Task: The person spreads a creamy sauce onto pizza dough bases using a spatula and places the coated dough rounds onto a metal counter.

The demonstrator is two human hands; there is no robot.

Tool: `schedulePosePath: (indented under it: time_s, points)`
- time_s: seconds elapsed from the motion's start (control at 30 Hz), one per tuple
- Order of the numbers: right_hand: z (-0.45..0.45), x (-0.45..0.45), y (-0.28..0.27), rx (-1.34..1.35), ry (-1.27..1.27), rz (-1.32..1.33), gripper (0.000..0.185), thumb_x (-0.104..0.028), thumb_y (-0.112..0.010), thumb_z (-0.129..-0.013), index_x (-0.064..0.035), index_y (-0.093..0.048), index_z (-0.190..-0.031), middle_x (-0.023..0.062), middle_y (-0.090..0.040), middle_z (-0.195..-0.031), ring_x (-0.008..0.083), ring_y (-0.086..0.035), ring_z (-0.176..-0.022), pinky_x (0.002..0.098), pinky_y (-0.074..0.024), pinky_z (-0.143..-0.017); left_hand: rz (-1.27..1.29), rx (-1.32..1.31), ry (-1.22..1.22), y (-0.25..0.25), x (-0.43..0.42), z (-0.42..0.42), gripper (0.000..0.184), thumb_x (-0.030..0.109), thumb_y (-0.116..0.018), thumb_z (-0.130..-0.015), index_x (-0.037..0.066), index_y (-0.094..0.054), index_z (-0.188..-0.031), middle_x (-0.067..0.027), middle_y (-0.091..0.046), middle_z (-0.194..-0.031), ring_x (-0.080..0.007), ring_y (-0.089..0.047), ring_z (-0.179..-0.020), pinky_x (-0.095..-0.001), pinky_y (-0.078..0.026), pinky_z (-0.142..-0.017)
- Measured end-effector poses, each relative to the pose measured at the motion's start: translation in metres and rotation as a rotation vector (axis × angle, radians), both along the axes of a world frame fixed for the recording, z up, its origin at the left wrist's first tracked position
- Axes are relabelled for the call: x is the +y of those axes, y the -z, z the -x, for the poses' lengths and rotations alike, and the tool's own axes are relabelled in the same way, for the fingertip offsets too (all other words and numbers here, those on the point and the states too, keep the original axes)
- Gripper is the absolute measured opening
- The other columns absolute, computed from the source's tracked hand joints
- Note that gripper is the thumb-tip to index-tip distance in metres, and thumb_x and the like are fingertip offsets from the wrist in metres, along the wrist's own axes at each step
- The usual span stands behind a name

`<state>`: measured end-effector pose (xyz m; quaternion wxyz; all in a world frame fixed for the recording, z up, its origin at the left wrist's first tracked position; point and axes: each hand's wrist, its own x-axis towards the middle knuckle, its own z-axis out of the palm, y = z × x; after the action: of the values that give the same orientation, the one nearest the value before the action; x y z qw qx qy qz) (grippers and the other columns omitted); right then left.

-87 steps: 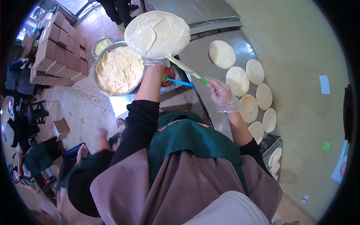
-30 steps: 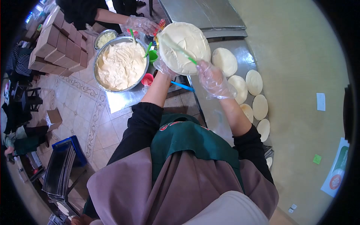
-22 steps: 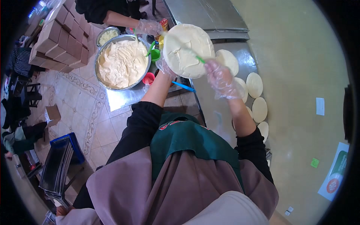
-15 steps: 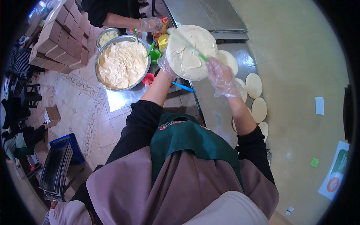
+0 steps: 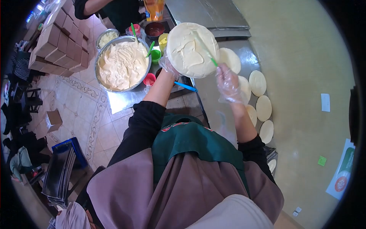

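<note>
My left hand [image 5: 170, 66], in a clear plastic glove, supports a round cake [image 5: 190, 57] spread with pale cream from below and the side. Most of its fingers are hidden under the cake. In my gloved right hand [image 5: 229, 84] is a spatula [image 5: 214, 61] with a green handle, its fingers closed round it. The pale blade, blurred, lies over the cream on top. Ridges and a curved mark show in that cream. To the left, a large metal bowl [image 5: 100, 78] holds pale whipped cream [image 5: 124, 65] with a green-handled utensil standing in it.
Plain pale rounds [image 5: 257, 83] lie along the metal counter [image 5: 219, 114] at right. Near the bowl are a green cup [image 5: 156, 56], a pink cup [image 5: 150, 79], a dark bowl [image 5: 154, 29] and a blue-handled tool [image 5: 185, 86]. A co-worker's arm [image 5: 95, 5] shows at top; boxes [image 5: 49, 40] are stacked left.
My right hand has shifted slightly right and down, and the spatula blade has moved right across the cream. The co-worker's gloved hand has left the cups, and an orange pouch now stands farther back.
</note>
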<state>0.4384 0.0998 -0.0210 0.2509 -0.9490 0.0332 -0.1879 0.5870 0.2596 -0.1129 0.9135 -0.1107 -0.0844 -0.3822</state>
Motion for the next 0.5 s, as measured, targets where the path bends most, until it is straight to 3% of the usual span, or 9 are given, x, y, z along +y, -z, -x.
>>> schedulePosePath:
  time_s: [0.23, 0.37, 0.4, 0.43, 0.5]
  points:
    - [0.032, 0.032, -0.008, -0.052, -0.353, 0.138, 0.014, -0.012, -0.056, -0.089, -0.0044, -0.056, -0.1, 0.016, -0.056, -0.074, 0.0333, -0.059, -0.056, 0.0437, -0.046, -0.046, -0.141, -0.187, -0.15, -0.003, -0.009, 0.004, 0.056, 0.049, -0.04, -0.093, 0.009, -0.047, -0.132, -0.0145, -0.053, -0.131, -0.033, -0.053, -0.117, -0.0519, -0.045, -0.097]
    - [0.033, 0.023, -0.009, -0.097, -0.325, 0.104, 0.015, -0.012, -0.056, -0.088, -0.0056, -0.057, -0.102, 0.0156, -0.057, -0.073, 0.0346, -0.059, -0.057, 0.044, -0.0468, -0.049, -0.515, -0.044, -0.221, -0.018, -0.009, 0.009, 0.054, 0.048, -0.039, -0.094, 0.009, -0.048, -0.131, -0.0148, -0.052, -0.131, -0.0331, -0.053, -0.117, -0.0518, -0.046, -0.096]
    - [0.031, 0.016, -0.011, -0.084, -0.198, 0.073, 0.014, -0.011, -0.056, -0.089, -0.0061, -0.057, -0.102, 0.0156, -0.058, -0.073, 0.0352, -0.059, -0.058, 0.0442, -0.0473, -0.05, -0.608, -0.009, -0.24, -0.02, -0.009, 0.01, 0.054, 0.047, -0.039, -0.094, 0.009, -0.048, -0.131, -0.0149, -0.052, -0.131, -0.0331, -0.053, -0.117, -0.0518, -0.046, -0.095]
    - [0.028, 0.008, -0.013, -0.071, -0.073, 0.041, 0.013, -0.011, -0.056, -0.089, -0.0067, -0.057, -0.101, 0.0156, -0.058, -0.072, 0.0359, -0.059, -0.058, 0.0443, -0.0478, -0.052, -0.607, -0.01, -0.24, -0.016, -0.008, 0.008, 0.054, 0.047, -0.039, -0.094, 0.009, -0.048, -0.131, -0.0149, -0.052, -0.131, -0.0331, -0.053, -0.117, -0.0518, -0.046, -0.095]
    - [0.023, -0.013, -0.008, -0.03, -0.028, 0.044, 0.013, -0.011, -0.056, -0.089, -0.0073, -0.058, -0.101, 0.0155, -0.059, -0.072, 0.0365, -0.059, -0.059, 0.0444, -0.048, -0.053, -0.271, -0.004, -0.109, -0.008, -0.006, 0.004, 0.051, 0.045, -0.038, -0.095, 0.009, -0.049, -0.129, -0.0145, -0.053, -0.13, -0.0336, -0.054, -0.116, -0.0516, -0.047, -0.094]
